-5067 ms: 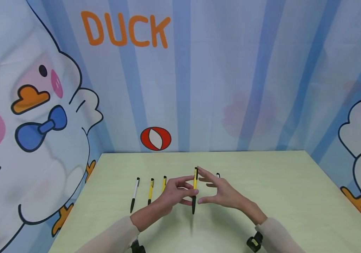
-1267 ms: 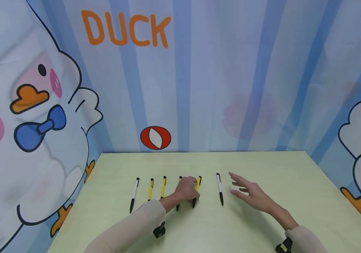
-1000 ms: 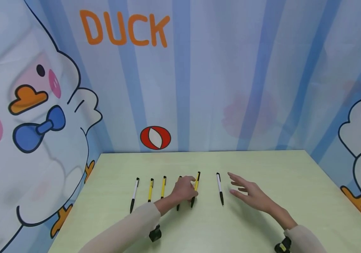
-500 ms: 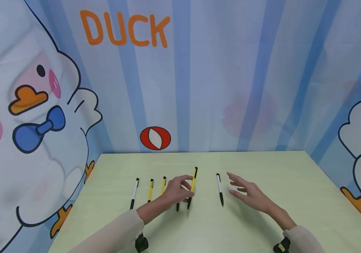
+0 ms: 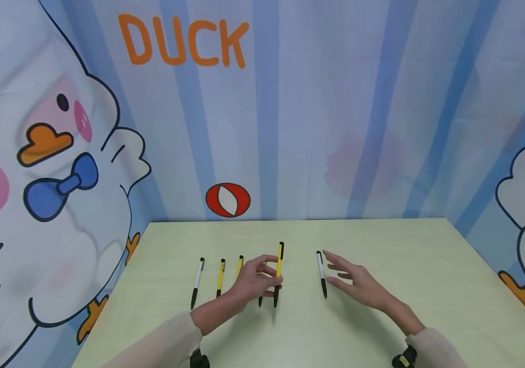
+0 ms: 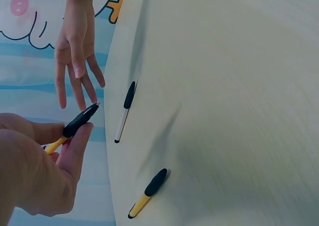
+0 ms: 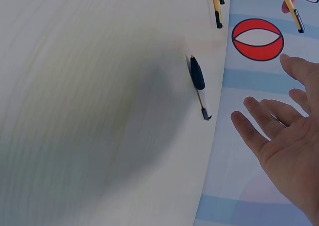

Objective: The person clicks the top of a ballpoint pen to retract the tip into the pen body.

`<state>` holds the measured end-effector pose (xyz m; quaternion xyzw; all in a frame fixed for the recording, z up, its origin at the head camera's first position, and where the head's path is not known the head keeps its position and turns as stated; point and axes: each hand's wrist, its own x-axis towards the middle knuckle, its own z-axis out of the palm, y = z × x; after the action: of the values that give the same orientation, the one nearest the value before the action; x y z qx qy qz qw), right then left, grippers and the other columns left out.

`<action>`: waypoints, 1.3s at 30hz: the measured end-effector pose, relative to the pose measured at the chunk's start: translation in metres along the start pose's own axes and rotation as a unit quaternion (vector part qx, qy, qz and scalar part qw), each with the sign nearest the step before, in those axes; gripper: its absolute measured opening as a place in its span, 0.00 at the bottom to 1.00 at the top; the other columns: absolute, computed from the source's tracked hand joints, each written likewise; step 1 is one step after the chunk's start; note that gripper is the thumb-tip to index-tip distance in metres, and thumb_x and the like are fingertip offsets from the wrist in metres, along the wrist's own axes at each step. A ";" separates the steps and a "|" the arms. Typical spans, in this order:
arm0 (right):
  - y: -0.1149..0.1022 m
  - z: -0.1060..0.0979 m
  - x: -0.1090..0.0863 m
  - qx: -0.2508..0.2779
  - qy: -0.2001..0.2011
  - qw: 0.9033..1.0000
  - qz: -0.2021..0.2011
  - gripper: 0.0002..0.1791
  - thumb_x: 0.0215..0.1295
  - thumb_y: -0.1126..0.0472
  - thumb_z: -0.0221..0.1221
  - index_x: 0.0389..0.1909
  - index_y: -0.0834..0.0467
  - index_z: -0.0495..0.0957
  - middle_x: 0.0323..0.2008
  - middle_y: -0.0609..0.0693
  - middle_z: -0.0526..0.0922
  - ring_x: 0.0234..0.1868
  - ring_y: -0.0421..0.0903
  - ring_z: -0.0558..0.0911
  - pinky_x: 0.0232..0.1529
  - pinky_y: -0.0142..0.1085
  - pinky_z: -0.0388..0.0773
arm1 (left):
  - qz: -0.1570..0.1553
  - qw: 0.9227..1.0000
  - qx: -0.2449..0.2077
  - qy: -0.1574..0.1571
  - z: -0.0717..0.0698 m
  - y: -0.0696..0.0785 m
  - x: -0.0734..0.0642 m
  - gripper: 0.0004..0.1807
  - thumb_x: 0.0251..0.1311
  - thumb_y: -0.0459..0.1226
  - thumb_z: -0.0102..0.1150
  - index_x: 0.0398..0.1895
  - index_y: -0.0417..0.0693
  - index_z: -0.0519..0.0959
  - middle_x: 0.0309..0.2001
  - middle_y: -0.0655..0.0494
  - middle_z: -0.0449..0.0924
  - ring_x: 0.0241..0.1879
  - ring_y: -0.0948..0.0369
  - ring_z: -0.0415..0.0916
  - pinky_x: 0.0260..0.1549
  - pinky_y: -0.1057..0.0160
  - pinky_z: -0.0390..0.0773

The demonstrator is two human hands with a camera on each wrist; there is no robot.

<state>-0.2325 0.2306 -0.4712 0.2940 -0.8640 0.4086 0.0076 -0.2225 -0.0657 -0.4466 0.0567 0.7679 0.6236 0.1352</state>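
My left hand (image 5: 254, 278) pinches a yellow pen (image 5: 279, 267) with a black grip, raised above the table and nearly upright, tip down. In the left wrist view, thumb and fingers close round the pen (image 6: 79, 120) near its black grip. My right hand (image 5: 359, 285) hovers with fingers spread and holds nothing. Just left of its fingertips a white pen (image 5: 320, 261) with a black grip lies on the table. Under my left hand, another pen (image 5: 260, 301) is mostly hidden in the head view; the left wrist view shows a yellow pen (image 6: 144, 200) lying there.
On the left lie a white pen (image 5: 198, 276), a yellow pen (image 5: 221, 276) and another yellow pen (image 5: 241, 261), partly behind my left hand. The pale table (image 5: 451, 286) ends at a printed duck curtain (image 5: 308, 128).
My left hand has picked the yellow pen up off the table and moved slightly left with it, turning it more upright. The right hand has shifted a little left, towards the white pen.
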 end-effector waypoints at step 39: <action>-0.043 0.032 0.041 0.085 -0.013 0.994 -0.063 0.57 0.55 0.57 0.76 0.81 0.50 0.52 0.74 0.60 0.69 0.69 0.63 0.75 0.62 0.61 0.79 | -0.015 0.994 -0.094 -0.048 0.013 0.017 0.001 0.32 0.59 0.31 0.72 0.69 0.46 0.76 0.39 0.52 0.81 0.32 0.59 0.88 0.36 0.55 0.91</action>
<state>-0.2371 0.1660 -0.4518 0.3528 -0.8061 0.4751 -0.0025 -0.2208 -0.0494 -0.4325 0.0619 0.6996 0.6872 0.1856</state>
